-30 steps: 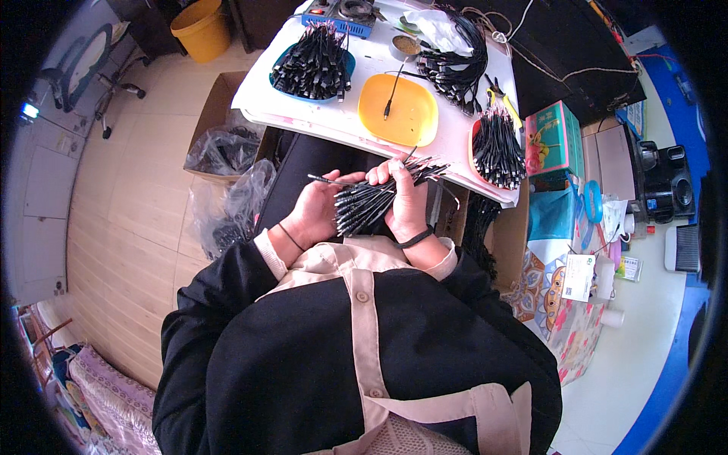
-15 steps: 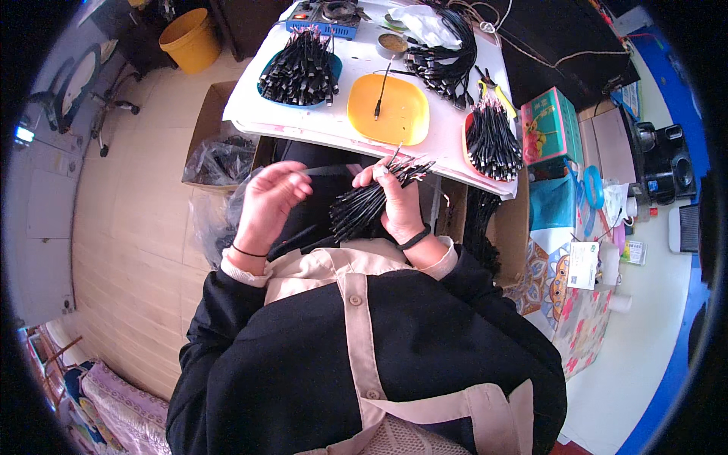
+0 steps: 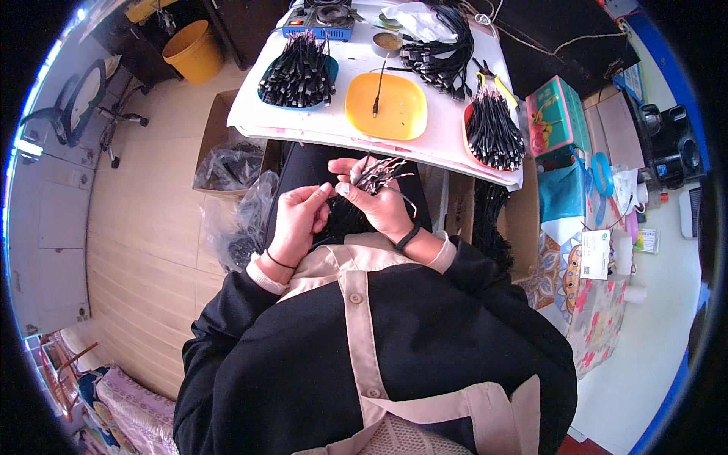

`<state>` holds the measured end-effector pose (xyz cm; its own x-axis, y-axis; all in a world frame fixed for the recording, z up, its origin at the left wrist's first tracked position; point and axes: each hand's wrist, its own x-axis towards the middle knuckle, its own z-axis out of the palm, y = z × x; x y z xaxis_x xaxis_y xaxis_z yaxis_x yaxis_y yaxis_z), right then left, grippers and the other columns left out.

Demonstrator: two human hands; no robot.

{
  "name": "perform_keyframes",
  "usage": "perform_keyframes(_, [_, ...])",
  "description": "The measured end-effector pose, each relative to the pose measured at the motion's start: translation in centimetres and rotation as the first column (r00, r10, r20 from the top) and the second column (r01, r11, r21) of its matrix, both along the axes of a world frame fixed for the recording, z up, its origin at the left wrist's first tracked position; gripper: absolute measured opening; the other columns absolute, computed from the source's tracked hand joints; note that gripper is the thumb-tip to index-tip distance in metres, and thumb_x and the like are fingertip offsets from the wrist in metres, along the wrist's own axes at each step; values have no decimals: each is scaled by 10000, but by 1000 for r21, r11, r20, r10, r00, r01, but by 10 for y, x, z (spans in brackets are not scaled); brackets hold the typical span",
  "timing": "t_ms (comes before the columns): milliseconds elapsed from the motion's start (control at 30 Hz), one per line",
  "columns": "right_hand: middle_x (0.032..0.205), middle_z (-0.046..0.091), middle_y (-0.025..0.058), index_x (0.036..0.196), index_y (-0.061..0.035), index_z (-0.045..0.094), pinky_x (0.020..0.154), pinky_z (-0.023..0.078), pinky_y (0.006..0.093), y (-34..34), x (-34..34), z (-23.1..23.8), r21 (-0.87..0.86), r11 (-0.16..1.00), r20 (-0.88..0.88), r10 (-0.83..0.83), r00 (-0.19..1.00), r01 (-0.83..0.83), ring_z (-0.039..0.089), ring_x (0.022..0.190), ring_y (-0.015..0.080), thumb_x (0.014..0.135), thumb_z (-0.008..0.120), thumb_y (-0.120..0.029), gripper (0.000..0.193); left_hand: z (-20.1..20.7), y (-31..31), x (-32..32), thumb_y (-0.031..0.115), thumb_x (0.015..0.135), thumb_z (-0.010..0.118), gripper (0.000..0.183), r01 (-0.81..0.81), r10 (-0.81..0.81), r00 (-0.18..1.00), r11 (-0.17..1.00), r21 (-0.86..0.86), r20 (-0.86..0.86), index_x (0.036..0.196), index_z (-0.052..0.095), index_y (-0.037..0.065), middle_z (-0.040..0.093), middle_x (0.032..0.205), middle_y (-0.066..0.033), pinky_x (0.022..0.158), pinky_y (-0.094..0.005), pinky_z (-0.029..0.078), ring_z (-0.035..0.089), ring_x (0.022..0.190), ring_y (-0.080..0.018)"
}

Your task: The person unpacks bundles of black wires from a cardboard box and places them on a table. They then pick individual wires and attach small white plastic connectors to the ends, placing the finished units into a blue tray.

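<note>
From my remote seat, looking down through the head camera, I take the yellow dish (image 3: 406,98) on the white table as the landmark. Nearer the wearer than this dish, below the table's edge, two bare hands meet above the lap. The right hand (image 3: 385,211) grasps a bundle of black cables (image 3: 345,216), whose thin, pale and pinkish wire ends (image 3: 385,174) fan out above the grip; the lower part blends into dark trousers. The left hand (image 3: 297,220) is just beside it, thumb and forefinger pinched together near the right thumb; I cannot tell whether a cable lies between them.

One black cable (image 3: 377,95) lies inside the yellow dish. Left of the dish, more black cables (image 3: 299,76) heap over a blue dish (image 3: 277,99). To its right, a red dish (image 3: 471,152) holds another upright-fanned bunch (image 3: 494,136), with yellow-handled pliers (image 3: 500,89) behind. Beyond the yellow dish are a small round tin (image 3: 387,44) and a curved hank of black cables (image 3: 449,57).
</note>
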<state>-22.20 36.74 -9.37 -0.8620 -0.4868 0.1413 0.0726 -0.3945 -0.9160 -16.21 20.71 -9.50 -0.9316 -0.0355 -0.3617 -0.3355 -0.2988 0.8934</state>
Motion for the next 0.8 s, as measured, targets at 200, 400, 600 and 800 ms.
perform_keyframes(200, [865,600,43,897,-18,537,759,457,287,-3,-3,-3,246,967,-135,-32,990,64,552,807,121,853,691,-112,186,24,12,-5,93,825,618,123,-18,-326,914,563,-826,-242,880,651,-12,588,682,-220,563,-409,466,615,635,-360])
perform_keyframes(400, [910,535,115,1013,-12,517,802,425,359,-5,-8,-8,380,907,-344,-44,938,182,535,862,268,825,667,-227,323,80,13,-5,63,715,713,395,-384,-421,747,358,-851,-514,1105,644,51,554,781,-93,644,-320,475,551,694,-240])
perform_keyframes(600, [964,592,113,1014,-31,535,798,453,339,-6,-1,-6,295,721,-872,-66,486,627,559,908,240,847,629,-169,236,100,43,-30,24,650,620,322,-409,-766,359,385,-827,-534,970,650,12,528,836,-69,692,-332,495,563,802,-243])
perform_keyframes(800, [855,614,8,903,-58,531,727,478,222,-1,-6,-7,265,964,-97,52,994,-24,604,807,75,832,707,-69,190,121,6,-14,-102,744,641,162,-585,-89,513,692,-423,-854,881,675,-23,608,780,-65,636,-279,466,573,701,-149])
